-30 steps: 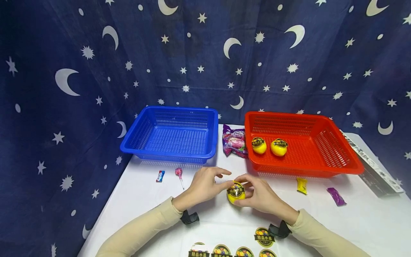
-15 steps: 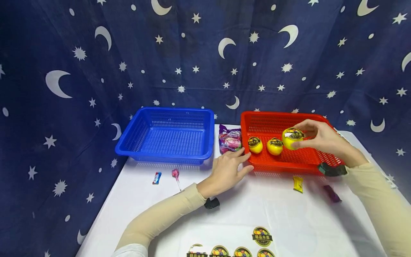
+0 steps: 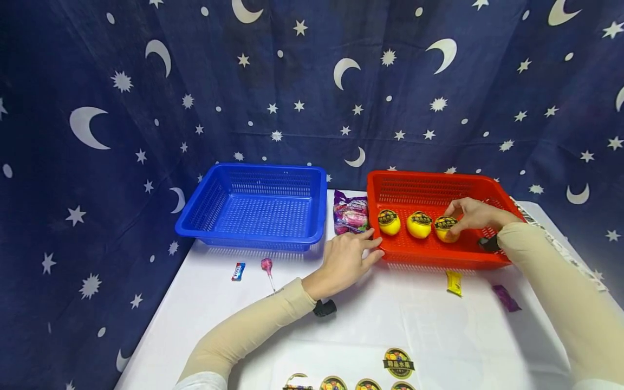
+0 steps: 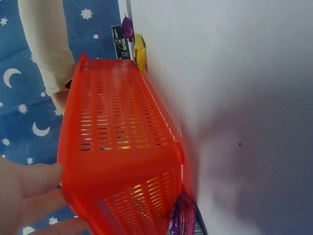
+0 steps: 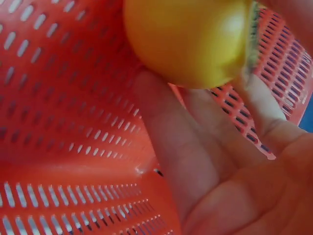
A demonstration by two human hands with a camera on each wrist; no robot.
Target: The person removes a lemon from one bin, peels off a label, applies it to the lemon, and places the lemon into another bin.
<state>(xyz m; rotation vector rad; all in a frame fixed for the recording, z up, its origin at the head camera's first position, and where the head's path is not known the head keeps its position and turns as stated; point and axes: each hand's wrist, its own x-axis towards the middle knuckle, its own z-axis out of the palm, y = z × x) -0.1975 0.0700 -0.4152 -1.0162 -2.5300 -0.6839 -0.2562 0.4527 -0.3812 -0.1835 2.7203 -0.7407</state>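
Note:
My right hand point(image 3: 472, 213) is inside the red basket point(image 3: 434, 254), holding a yellow lemon point(image 3: 446, 234) with a black round fruit sticker. In the right wrist view the fingers point(image 5: 171, 127) lie along the underside of this lemon point(image 5: 186, 44), near the basket's holed wall. Two similar stickered lemons, one at the left point(image 3: 389, 223) and one in the middle point(image 3: 418, 226), sit beside it in a row. The left hand point(image 3: 343, 262) rests its extended fingertips on the basket's front left corner. From the left wrist, those fingers point(image 4: 39, 178) touch the red rim.
A blue basket point(image 3: 253, 241) stands to the left. Between the baskets lies a purple berries packet point(image 3: 350, 214). On the white table are a lollipop point(image 3: 266, 265), a small blue-red candy point(image 3: 238, 271), a yellow candy point(image 3: 454, 283), a purple candy point(image 3: 506, 298) and several round stickers point(image 3: 398, 363).
My right hand has carried the lemon from the table's middle into the red basket and lowered it beside the others. The left hand let go and moved to the basket's corner.

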